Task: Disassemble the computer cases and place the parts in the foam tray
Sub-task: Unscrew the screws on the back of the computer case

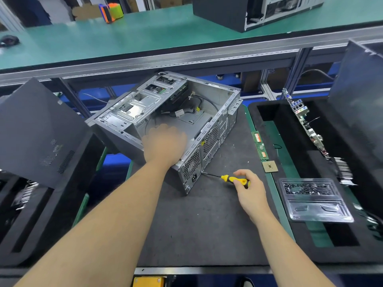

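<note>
Factory workbench with a dark grey anti-static mat (207, 224), bounded at 12 o'clock by a green-topped conveyor shelf (145, 38). At centre lies the open grey sheet-metal computer case (165, 112), on its side with the interior facing up, presumably so that internal parts can be reached from above; loose black cables (199, 100) are visible within. The left hand (164, 143) rests over the near rear corner of the case, fingers bent downward over the edge; whether they clasp anything cannot be told, but the posture suggests bracing the case against the tool's push. The right hand (248, 187), at 4 o'clock from the case, grips the yellow-and-black-handled screwdriver (230, 179), its tip meeting the rear panel near the power socket, probably to release a screw of the power supply. At 3 o'clock stands the black foam tray (290, 129), with a green memory module (260, 146) and a square gold processor chip (270, 166) on its near rim and a motherboard (306, 125) slotted upright. A clear plastic blister tray (315, 200) holding small dark screws lies within easy reach of the tool hand. A dark side panel (35, 131) leans at 9 o'clock, clear of the work.
</note>
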The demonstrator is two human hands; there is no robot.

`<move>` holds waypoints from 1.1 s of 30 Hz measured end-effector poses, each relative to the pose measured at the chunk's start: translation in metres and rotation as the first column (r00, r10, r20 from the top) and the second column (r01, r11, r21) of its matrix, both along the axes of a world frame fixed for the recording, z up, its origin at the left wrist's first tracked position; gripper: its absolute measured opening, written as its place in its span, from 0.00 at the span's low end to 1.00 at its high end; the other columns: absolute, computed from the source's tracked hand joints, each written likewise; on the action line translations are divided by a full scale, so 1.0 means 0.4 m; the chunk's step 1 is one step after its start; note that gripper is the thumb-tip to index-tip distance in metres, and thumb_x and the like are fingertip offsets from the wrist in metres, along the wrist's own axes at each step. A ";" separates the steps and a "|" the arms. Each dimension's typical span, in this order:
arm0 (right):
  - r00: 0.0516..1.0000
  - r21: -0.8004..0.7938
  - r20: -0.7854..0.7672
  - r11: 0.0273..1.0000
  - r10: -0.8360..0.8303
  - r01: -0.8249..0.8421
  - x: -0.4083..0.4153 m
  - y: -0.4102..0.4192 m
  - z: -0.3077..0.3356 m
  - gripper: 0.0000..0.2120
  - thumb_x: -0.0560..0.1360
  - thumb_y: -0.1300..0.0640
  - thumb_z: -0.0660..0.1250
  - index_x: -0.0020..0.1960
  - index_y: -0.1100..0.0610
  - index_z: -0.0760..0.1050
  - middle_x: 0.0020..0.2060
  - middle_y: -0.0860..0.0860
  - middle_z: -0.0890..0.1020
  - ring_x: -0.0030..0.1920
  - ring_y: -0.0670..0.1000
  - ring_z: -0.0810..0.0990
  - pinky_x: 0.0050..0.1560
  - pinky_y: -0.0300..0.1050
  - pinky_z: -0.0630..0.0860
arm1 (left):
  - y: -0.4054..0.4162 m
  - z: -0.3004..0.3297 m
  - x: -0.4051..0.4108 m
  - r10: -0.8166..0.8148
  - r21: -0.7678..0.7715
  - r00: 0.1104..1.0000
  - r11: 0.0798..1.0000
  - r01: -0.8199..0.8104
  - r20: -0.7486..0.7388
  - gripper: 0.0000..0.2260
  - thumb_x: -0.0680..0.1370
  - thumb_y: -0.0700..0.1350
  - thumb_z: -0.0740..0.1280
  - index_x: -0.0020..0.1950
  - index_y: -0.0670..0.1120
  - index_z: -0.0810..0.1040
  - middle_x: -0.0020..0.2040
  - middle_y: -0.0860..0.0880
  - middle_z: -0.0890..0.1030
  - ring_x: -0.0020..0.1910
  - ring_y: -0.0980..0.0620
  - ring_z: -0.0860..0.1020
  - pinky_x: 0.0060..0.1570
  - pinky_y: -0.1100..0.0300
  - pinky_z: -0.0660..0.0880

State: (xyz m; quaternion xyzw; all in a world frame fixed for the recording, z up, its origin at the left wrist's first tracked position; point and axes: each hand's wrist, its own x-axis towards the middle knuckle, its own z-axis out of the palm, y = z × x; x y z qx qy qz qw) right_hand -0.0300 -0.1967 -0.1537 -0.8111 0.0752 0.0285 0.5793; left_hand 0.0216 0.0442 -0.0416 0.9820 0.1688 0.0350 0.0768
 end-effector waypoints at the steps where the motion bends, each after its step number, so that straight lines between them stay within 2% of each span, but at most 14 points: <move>1: 1.000 0.037 -0.013 0.999 -0.016 0.017 0.001 0.001 -0.001 0.10 0.78 0.59 0.69 0.52 0.44 0.76 0.44 0.46 0.78 0.38 0.40 0.74 0.38 0.34 0.68 | 0.000 0.000 0.000 0.000 0.002 1.000 1.000 0.000 -0.001 0.21 0.82 0.60 0.52 0.65 0.54 0.78 0.70 0.50 0.73 0.69 0.42 0.68 0.68 0.44 0.62; 4: 0.991 0.109 -0.127 0.993 -0.031 0.045 0.004 0.008 -0.003 0.07 0.79 0.50 0.67 0.57 0.46 0.73 0.45 0.46 0.77 0.41 0.48 0.78 0.43 0.44 0.77 | -0.001 0.002 0.000 -0.001 0.003 1.000 1.000 0.001 -0.005 0.21 0.82 0.60 0.52 0.65 0.54 0.78 0.70 0.50 0.73 0.69 0.42 0.68 0.68 0.43 0.62; 5: 0.985 0.073 -0.170 0.996 -0.028 0.041 0.007 0.009 -0.003 0.07 0.81 0.46 0.63 0.56 0.48 0.73 0.47 0.48 0.78 0.42 0.52 0.78 0.45 0.50 0.79 | -0.002 0.002 0.000 0.000 0.002 1.000 1.000 0.000 -0.004 0.21 0.82 0.60 0.52 0.65 0.54 0.78 0.70 0.50 0.73 0.69 0.42 0.68 0.68 0.43 0.62; 7: 0.976 -0.030 -0.218 0.999 -0.025 0.019 0.012 0.006 -0.008 0.15 0.83 0.43 0.56 0.50 0.53 0.73 0.44 0.51 0.80 0.41 0.56 0.77 0.47 0.54 0.77 | -0.002 0.003 -0.001 -0.001 0.002 1.000 1.000 0.001 -0.005 0.21 0.82 0.59 0.52 0.65 0.54 0.78 0.70 0.50 0.73 0.69 0.42 0.68 0.68 0.43 0.62; 10: 0.981 -0.039 -0.195 0.999 -0.023 0.016 0.011 0.000 -0.015 0.16 0.83 0.47 0.57 0.45 0.57 0.73 0.38 0.55 0.79 0.37 0.56 0.73 0.42 0.50 0.73 | -0.002 0.004 -0.002 -0.004 0.004 1.000 1.000 0.004 -0.004 0.21 0.82 0.59 0.52 0.65 0.53 0.78 0.70 0.50 0.73 0.69 0.42 0.68 0.67 0.44 0.62; 13: 0.994 -0.015 -0.112 1.000 -0.011 0.009 0.006 -0.002 -0.010 0.07 0.82 0.55 0.62 0.45 0.51 0.75 0.42 0.48 0.81 0.40 0.51 0.76 0.38 0.43 0.68 | -0.002 0.004 -0.003 -0.008 0.002 1.000 1.000 0.008 -0.001 0.21 0.82 0.59 0.52 0.65 0.53 0.78 0.70 0.50 0.73 0.69 0.42 0.68 0.67 0.44 0.62; 15: 0.997 -0.017 -0.079 1.000 0.007 -0.009 0.003 0.002 -0.004 0.06 0.81 0.58 0.63 0.47 0.49 0.75 0.46 0.45 0.81 0.44 0.44 0.77 0.39 0.42 0.69 | -0.002 0.005 -0.002 -0.007 -0.001 1.000 1.000 0.007 -0.001 0.21 0.82 0.59 0.52 0.65 0.53 0.78 0.70 0.50 0.73 0.69 0.42 0.68 0.67 0.44 0.62; 17: 0.998 0.015 -0.066 1.000 0.011 -0.010 0.001 0.005 -0.002 0.08 0.81 0.60 0.63 0.47 0.48 0.76 0.48 0.47 0.81 0.41 0.46 0.77 0.40 0.43 0.69 | -0.001 0.005 -0.002 -0.005 0.000 1.000 1.000 0.005 -0.003 0.21 0.82 0.59 0.52 0.65 0.53 0.78 0.70 0.50 0.73 0.69 0.42 0.68 0.67 0.44 0.63; 21: 0.997 0.030 -0.075 1.000 0.003 -0.001 -0.004 0.003 -0.006 0.10 0.80 0.60 0.65 0.50 0.44 0.74 0.50 0.51 0.78 0.43 0.53 0.78 0.46 0.49 0.78 | -0.002 0.002 -0.001 -0.007 0.002 1.000 1.000 0.007 0.000 0.21 0.82 0.59 0.52 0.65 0.53 0.78 0.69 0.50 0.73 0.68 0.42 0.68 0.67 0.44 0.63; 23: 0.996 0.046 -0.091 0.999 0.000 0.004 -0.005 0.005 -0.004 0.06 0.80 0.55 0.66 0.53 0.44 0.73 0.50 0.51 0.77 0.43 0.53 0.78 0.46 0.51 0.79 | -0.002 0.001 -0.001 -0.006 0.001 1.000 1.000 0.006 0.002 0.21 0.82 0.60 0.52 0.65 0.53 0.79 0.69 0.50 0.73 0.68 0.42 0.68 0.67 0.44 0.62; 24: 0.993 0.058 -0.117 0.998 -0.014 0.021 -0.003 0.008 -0.001 0.02 0.81 0.51 0.64 0.53 0.45 0.73 0.49 0.51 0.78 0.40 0.52 0.78 0.42 0.50 0.79 | -0.001 0.001 -0.001 -0.005 0.002 1.000 1.000 0.005 0.002 0.21 0.82 0.60 0.52 0.65 0.53 0.79 0.70 0.50 0.73 0.68 0.42 0.68 0.67 0.44 0.62; 27: 0.964 0.043 -0.263 0.997 -0.047 0.061 0.012 0.012 -0.004 0.16 0.83 0.44 0.54 0.49 0.54 0.73 0.39 0.54 0.78 0.32 0.53 0.75 0.30 0.45 0.73 | 0.001 0.000 -0.001 -0.006 0.003 1.000 1.000 0.006 0.006 0.22 0.82 0.60 0.52 0.65 0.54 0.79 0.70 0.50 0.73 0.69 0.42 0.68 0.67 0.44 0.63; 30: 0.963 -0.014 -0.265 0.999 -0.041 0.039 0.014 0.007 -0.017 0.17 0.84 0.49 0.55 0.46 0.59 0.74 0.36 0.55 0.75 0.35 0.56 0.71 0.38 0.48 0.70 | 0.001 -0.001 -0.001 -0.008 0.003 1.000 1.000 0.008 0.007 0.22 0.82 0.60 0.52 0.66 0.54 0.78 0.70 0.50 0.73 0.69 0.42 0.68 0.67 0.44 0.63; 33: 0.986 -0.037 -0.159 0.999 -0.043 0.038 0.006 0.003 -0.008 0.08 0.81 0.54 0.61 0.45 0.50 0.75 0.42 0.48 0.79 0.40 0.51 0.75 0.38 0.42 0.69 | 0.002 -0.001 0.000 -0.009 0.006 1.000 1.000 0.009 0.009 0.22 0.82 0.60 0.52 0.66 0.54 0.78 0.70 0.50 0.73 0.69 0.42 0.68 0.67 0.44 0.63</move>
